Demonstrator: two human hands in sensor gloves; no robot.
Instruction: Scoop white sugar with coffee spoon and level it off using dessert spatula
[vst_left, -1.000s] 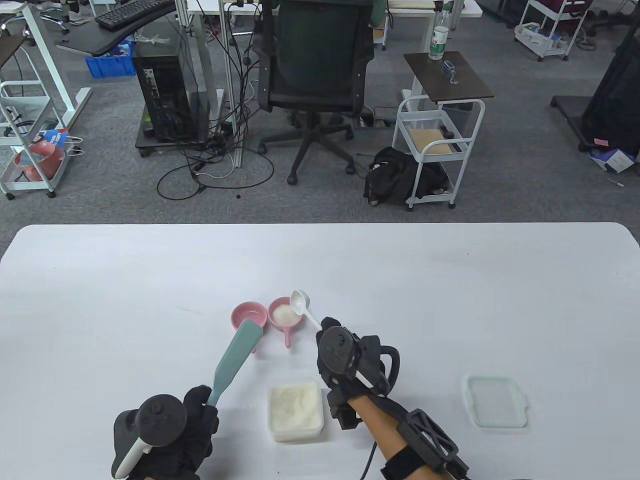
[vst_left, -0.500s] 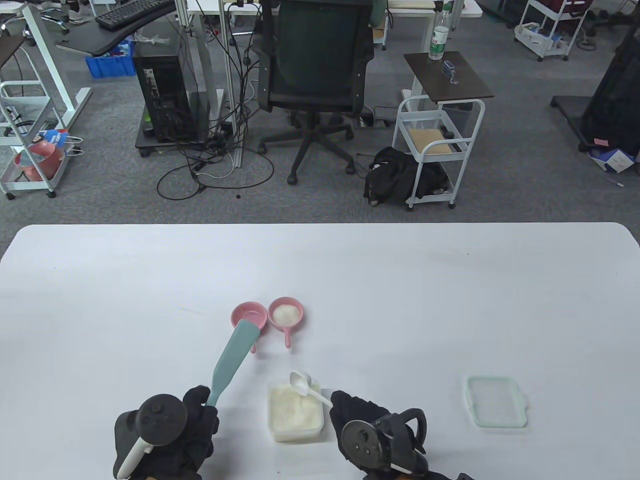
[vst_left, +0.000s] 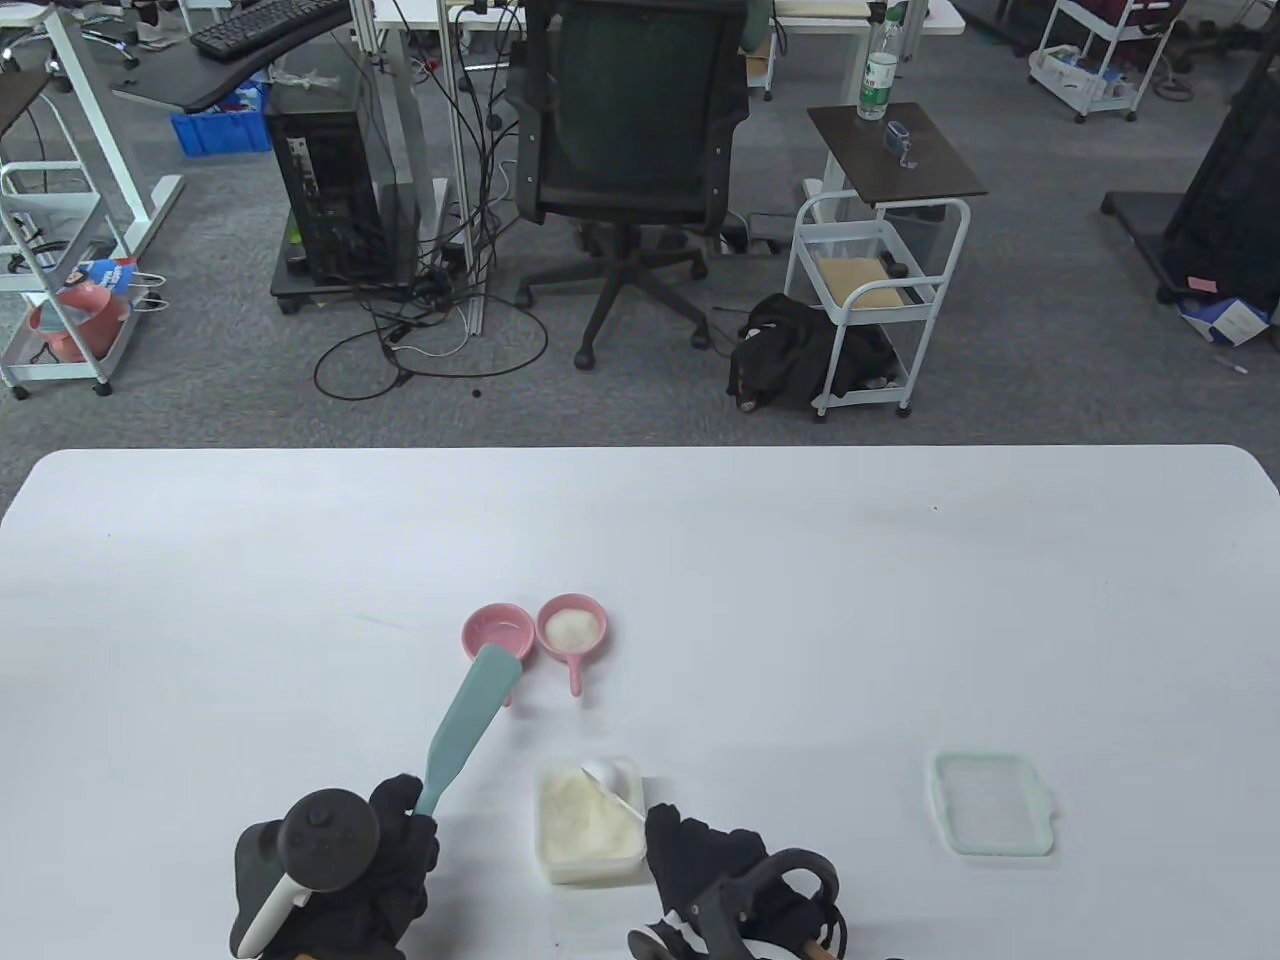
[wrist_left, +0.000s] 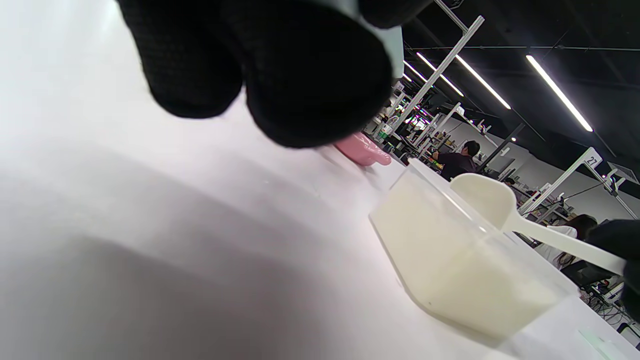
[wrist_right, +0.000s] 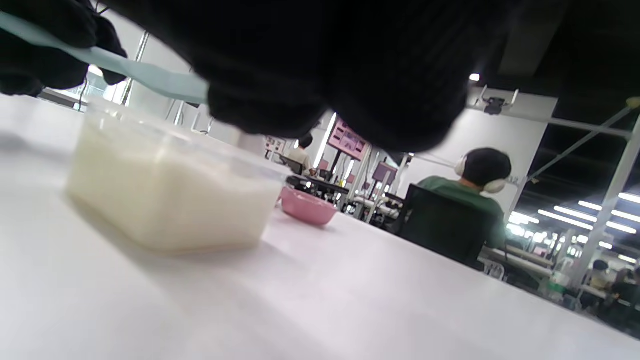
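Gripping the white coffee spoon (vst_left: 612, 785) by its handle in the right hand (vst_left: 715, 865), bowl dipping into the white sugar (vst_left: 585, 815) inside the clear container (vst_left: 590, 870) near the table's (vst_left: 900, 620) front edge. Clasping the teal dessert spatula (vst_left: 470, 722) in the left hand (vst_left: 350, 880), blade angling over two pink dishes (vst_left: 533, 632). Showing the number 21 (wrist_left: 593, 161) on a background sign in the left wrist view.

Grey carpet floor (vst_left: 1050, 330) behind the white table (vst_left: 800, 560). Black office chair (vst_left: 635, 150) at centre, PC tower (vst_left: 325, 190) w/ tangled cables at left, white trolley (vst_left: 870, 290) and dark bag (vst_left: 800, 355) at right. Long ceiling lights (wrist_left: 557, 92), persons sitting at far desks (wrist_right: 462, 200).
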